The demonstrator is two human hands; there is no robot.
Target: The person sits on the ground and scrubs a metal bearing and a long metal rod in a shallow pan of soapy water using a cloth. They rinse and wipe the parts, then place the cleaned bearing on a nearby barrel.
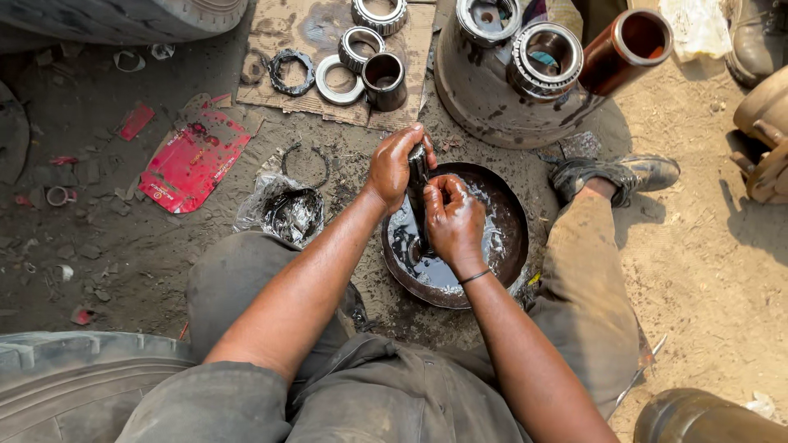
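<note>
I see both hands working over a shallow round metal pan (513, 238) of dark, soapy liquid on the dirt floor between my knees. My left hand (394, 166) has its grip closed around the top of a dark cylindrical metal part (419, 164), probably a pin or sleeve, though its lower end is hidden. My right hand (454, 223) is wrapped round it lower down, fingers pressed against the wet metal. The part stands nearly upright in the pan. I judge it stiff, fairly heavy and slippery with oily liquid, so a full wrap near the top and middle suits it best. Beyond the pan, bearing rings (359, 49) lie on cardboard (279, 33) beside a large hub (484, 98).
</note>
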